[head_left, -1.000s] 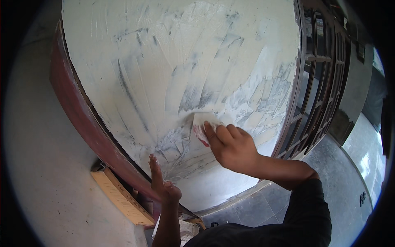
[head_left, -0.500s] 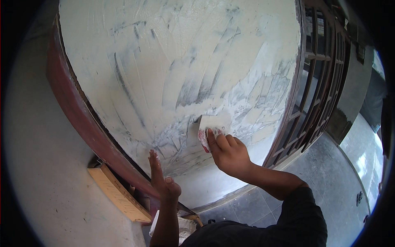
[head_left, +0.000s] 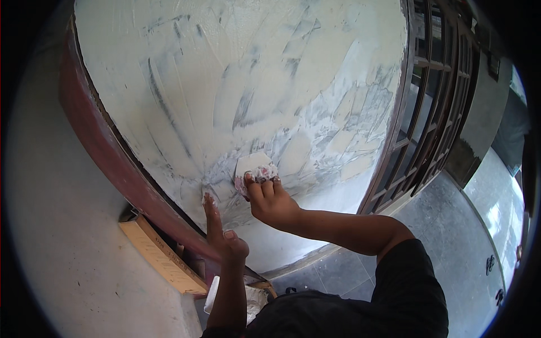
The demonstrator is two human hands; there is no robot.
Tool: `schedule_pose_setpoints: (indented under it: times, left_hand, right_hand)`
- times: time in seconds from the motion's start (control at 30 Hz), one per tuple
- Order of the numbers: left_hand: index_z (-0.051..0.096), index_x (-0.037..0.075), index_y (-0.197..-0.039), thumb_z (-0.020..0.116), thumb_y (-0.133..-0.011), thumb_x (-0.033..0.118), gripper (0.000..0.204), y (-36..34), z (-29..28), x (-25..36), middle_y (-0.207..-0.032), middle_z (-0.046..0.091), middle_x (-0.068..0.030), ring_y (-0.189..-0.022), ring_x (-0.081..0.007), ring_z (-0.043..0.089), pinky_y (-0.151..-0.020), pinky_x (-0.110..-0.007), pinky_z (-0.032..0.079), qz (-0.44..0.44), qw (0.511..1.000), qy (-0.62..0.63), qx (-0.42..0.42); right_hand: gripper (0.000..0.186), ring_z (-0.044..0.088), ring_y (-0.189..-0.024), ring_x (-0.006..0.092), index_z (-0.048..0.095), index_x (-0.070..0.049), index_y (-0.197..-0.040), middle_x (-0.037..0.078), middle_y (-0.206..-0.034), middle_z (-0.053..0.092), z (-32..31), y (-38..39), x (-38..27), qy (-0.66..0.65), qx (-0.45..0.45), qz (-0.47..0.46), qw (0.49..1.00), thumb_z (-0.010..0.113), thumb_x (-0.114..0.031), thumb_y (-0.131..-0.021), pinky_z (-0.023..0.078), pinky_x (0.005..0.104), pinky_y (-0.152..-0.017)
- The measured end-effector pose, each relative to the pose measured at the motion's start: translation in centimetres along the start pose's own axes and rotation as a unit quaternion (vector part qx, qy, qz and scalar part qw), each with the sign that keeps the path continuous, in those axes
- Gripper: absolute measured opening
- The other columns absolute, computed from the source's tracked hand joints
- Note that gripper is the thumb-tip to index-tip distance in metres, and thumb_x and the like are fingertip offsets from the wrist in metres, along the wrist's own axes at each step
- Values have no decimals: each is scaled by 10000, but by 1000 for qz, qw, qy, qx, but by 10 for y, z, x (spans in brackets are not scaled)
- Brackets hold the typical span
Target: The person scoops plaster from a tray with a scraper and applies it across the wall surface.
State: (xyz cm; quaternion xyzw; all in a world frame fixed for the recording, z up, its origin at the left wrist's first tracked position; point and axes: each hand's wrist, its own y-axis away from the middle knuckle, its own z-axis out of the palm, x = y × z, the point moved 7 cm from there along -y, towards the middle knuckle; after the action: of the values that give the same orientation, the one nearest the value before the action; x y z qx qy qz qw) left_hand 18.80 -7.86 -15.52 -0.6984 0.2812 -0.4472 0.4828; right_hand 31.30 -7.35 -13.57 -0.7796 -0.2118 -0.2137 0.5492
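My right hand (head_left: 274,203) grips a putty scraper (head_left: 253,164), its fingers wrapped over a reddish part smeared with white putty. The pale blade lies against the lower middle of the wall (head_left: 169,90), which is coated in cream-white putty with grey streaks. To the left, my left hand (head_left: 224,239) is raised edge-on, with its fingers stretched upward and white putty on the tips. Nothing shows in it, though its palm side is partly hidden. Below my left forearm, a white tub (head_left: 213,294) with whitish stuff inside is partly covered.
A dark red board (head_left: 107,152) runs along the wall's left edge. A long yellowish box (head_left: 160,253) lies beside its lower end. Brown-framed glass panes (head_left: 420,112) stand at the right. Grey floor tiles (head_left: 341,279) stretch below, with dark footwear (head_left: 489,263) at far right.
My right hand has moved left with the scraper, closer to my left hand. A smooth cream patch shows where the scraper was. My left hand has shifted only slightly.
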Motion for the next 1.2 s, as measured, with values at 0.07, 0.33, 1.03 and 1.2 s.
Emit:
schedule_pose_setpoints:
  times: [0.07, 0.33, 1.03, 1.2]
  left_hand:
    - [415, -113, -1362, 240, -1026, 446, 676, 4, -5, 4, -1402, 450, -328, -1316, -481, 444, -1106, -553, 329, 6, 1000, -1, -7]
    - [406, -117, -1368, 233, -1020, 469, 703, 2, -17, 5, -1405, 450, -323, -1329, -480, 428, -1104, -556, 331, 3, 1000, -14, -7]
    - [403, -137, -1371, 252, -1015, 466, 717, 13, -13, -11, -1409, 445, -333, -1329, -474, 432, -1114, -525, 332, -24, 1000, -11, -2]
    - [397, -123, -1377, 248, -1021, 452, 692, 16, -10, -3, -1413, 445, -326, -1326, -474, 437, -1103, -555, 332, -21, 1000, -2, -8]
  right_hand:
    - [585, 541, -705, 212, 525, 199, -1231, 108, -850, 504, -8, 13, -9, -115, -38, 21, 992, 616, -98, -736, 570, 344, -666]
    - [560, 518, -716, 189, 569, 112, -1248, 87, -888, 502, -71, -47, 112, -71, 62, 164, 982, 613, -76, -723, 497, 252, -569]
    - [484, 526, -683, 196, 585, 158, -1196, 91, -816, 492, 8, -32, 57, 99, 18, 61, 993, 613, -81, -776, 533, 314, -611]
    - [550, 548, -716, 208, 554, 144, -1245, 99, -853, 506, -10, 4, -7, -114, -30, 33, 993, 635, -135, -779, 551, 322, -637]
